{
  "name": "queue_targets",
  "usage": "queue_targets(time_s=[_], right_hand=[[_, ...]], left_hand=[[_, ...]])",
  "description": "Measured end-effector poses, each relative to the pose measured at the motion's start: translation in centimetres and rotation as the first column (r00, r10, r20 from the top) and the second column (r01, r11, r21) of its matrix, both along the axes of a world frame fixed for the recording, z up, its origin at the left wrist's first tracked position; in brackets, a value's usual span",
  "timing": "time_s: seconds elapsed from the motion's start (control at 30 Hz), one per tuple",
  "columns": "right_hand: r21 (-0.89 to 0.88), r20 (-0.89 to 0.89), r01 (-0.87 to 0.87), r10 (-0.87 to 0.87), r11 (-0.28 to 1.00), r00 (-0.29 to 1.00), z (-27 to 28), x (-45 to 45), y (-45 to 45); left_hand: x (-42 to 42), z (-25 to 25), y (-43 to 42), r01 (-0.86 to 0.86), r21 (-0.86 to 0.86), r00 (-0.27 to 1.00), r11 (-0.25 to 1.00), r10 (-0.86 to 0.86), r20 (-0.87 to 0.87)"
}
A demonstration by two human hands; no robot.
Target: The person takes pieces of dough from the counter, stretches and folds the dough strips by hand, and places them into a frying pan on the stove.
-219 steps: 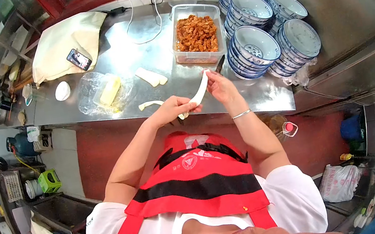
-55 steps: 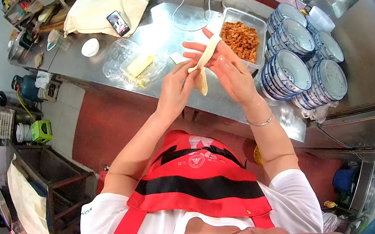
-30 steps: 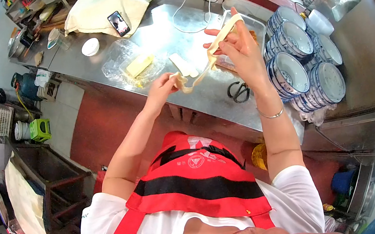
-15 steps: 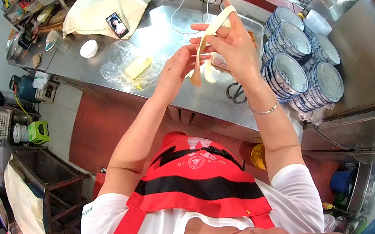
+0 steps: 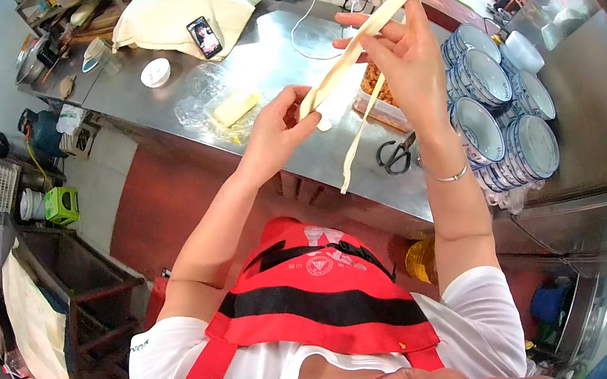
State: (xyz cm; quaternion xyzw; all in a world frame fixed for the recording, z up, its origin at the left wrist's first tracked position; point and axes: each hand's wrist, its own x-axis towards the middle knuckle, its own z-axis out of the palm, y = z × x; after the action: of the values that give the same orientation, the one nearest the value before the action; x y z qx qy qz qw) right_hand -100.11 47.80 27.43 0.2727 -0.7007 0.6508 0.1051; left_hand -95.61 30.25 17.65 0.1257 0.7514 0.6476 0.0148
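A long, pale strip of dough (image 5: 347,58) stretches between my two hands above the steel counter. My left hand (image 5: 279,128) pinches its lower end between thumb and fingers. Over the raised fingers of my right hand (image 5: 405,52) the strip is looped, with the thumb pressed against it. A thinner tail of dough (image 5: 358,150) hangs from the right hand down past the counter's front. Below the right hand are a plastic box of reddish-brown food (image 5: 382,100) and black-handled scissors (image 5: 397,156). To the left of my left hand, a pale yellow dough block (image 5: 237,107) lies on crumpled clear plastic.
Stacks of blue-and-white bowls (image 5: 481,77) stand right of my right forearm. A small white bowl (image 5: 155,73) and a phone (image 5: 204,37), leaning on a cream cloth (image 5: 169,7), are at the back left. A white cable (image 5: 303,33) crosses the counter's rear.
My hands have drawn farther apart, and the dough strip is stretched longer between them. The tail now hangs lower from my right hand. The whole view has shifted slightly.
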Motion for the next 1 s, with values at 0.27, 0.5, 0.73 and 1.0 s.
queue_targets(time_s=[0.27,0.5,0.73,1.0], right_hand=[[0.02,-0.014,-0.092,0.093,0.996,0.996,1.5,3.1,-4.5],[-0.096,-0.008,-0.16,0.16,0.982,0.987,1.8,5.2,-8.8],[-0.299,0.03,-0.254,0.275,0.92,0.961,1.0,7.4,-13.0],[-0.448,0.156,-0.484,0.599,0.752,0.786,-1.6,10.5,-17.7]], left_hand=[[1.9,1.5,-3.7,-0.112,0.242,0.994,0.964,0.111,0.016],[6.0,1.0,-9.9,-0.251,0.249,0.965,0.936,0.262,-0.012],[12.4,1.4,-16.4,-0.449,0.621,0.86,0.643,0.5,0.104],[25.3,2.5,-20.1,-0.665,0.621,0.514,0.414,0.857,-0.02]])
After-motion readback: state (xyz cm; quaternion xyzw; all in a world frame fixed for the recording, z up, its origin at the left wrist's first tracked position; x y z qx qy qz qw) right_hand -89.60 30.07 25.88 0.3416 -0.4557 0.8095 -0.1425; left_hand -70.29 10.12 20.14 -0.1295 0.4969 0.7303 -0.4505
